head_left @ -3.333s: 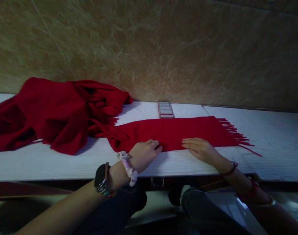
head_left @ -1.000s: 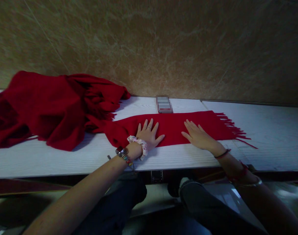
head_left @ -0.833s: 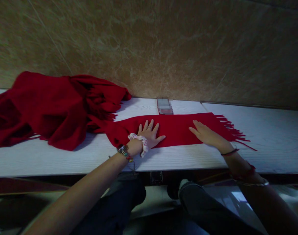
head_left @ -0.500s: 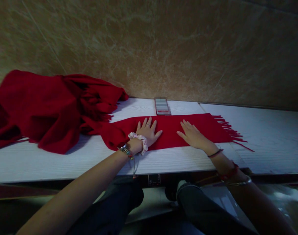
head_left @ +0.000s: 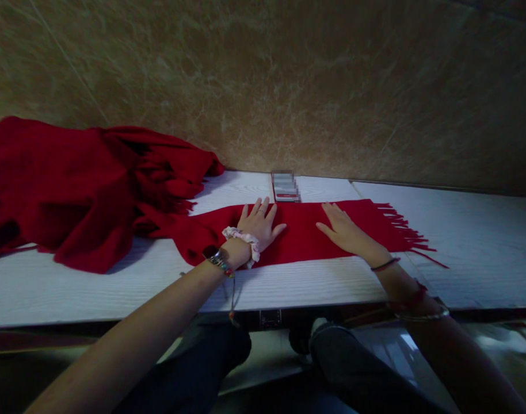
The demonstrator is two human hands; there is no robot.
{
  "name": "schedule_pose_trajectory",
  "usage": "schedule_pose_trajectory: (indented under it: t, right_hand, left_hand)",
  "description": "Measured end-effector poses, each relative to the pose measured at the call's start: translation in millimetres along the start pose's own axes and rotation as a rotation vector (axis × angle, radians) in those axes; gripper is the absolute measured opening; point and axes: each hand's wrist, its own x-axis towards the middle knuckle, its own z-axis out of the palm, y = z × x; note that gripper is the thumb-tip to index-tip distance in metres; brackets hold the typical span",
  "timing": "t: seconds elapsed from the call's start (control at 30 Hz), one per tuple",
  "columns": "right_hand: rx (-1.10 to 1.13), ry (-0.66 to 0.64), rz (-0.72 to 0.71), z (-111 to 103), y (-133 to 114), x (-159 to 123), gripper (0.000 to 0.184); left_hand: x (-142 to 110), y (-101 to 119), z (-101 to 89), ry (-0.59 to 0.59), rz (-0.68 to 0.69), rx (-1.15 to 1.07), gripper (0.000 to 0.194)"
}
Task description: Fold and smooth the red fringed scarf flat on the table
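Hands (head_left: 258,225) (head_left: 347,234) outspread, lying flat, both touching red scarf (head_left: 301,237)

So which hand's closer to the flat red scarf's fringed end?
The right hand; the left hand lies farther from that fringe, nearer the crumpled red cloth.

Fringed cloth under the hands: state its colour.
The fringed cloth is plain red, shown best in the head view.

red scarf (head_left: 300,236) looks matt soft cloth, fringe (head_left: 410,237) of cloth strands, white table (head_left: 146,293) with wood-grain finish, brown wall (head_left: 289,86) veined like marble, scrunchie (head_left: 253,244) crinkled cloth, bangle (head_left: 431,316) shiny metal, trousers (head_left: 353,362) dull denim-like cloth
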Motion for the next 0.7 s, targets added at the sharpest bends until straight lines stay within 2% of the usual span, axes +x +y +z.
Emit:
schedule_pose_trajectory:
  t: [0.13, 0.23, 0.37, 0.57, 0.63, 0.7]
  right_hand:
    - [-0.052, -0.078, -0.033, 8, -8, 5, 0.067]
    - [-0.089, -0.084, -0.046, 7, -2, 0, 0.066]
    - [-0.144, -0.099, -0.007, 1, 21, -10, 0.063]
    - [-0.152, -0.115, 0.099, -7, 70, -24, 0.057]
    - [-0.139, -0.119, 0.136, -10, 78, -26, 0.056]
    - [-0.162, -0.100, 0.145, -14, 76, -23, 0.057]
  left_hand:
    - [1, -1, 2.1, -0.090, -0.009, -0.032, 0.060]
    - [0, -1, 3.0, -0.088, -0.015, -0.024, 0.059]
    - [-1, -2, 3.4, -0.083, -0.014, -0.033, 0.059]
    - [0, -3, 6.1, -0.066, -0.009, -0.040, 0.058]
    - [0, -3, 6.4, -0.062, -0.007, -0.045, 0.058]
    - [-1, -3, 5.5, -0.062, -0.003, -0.047, 0.057]
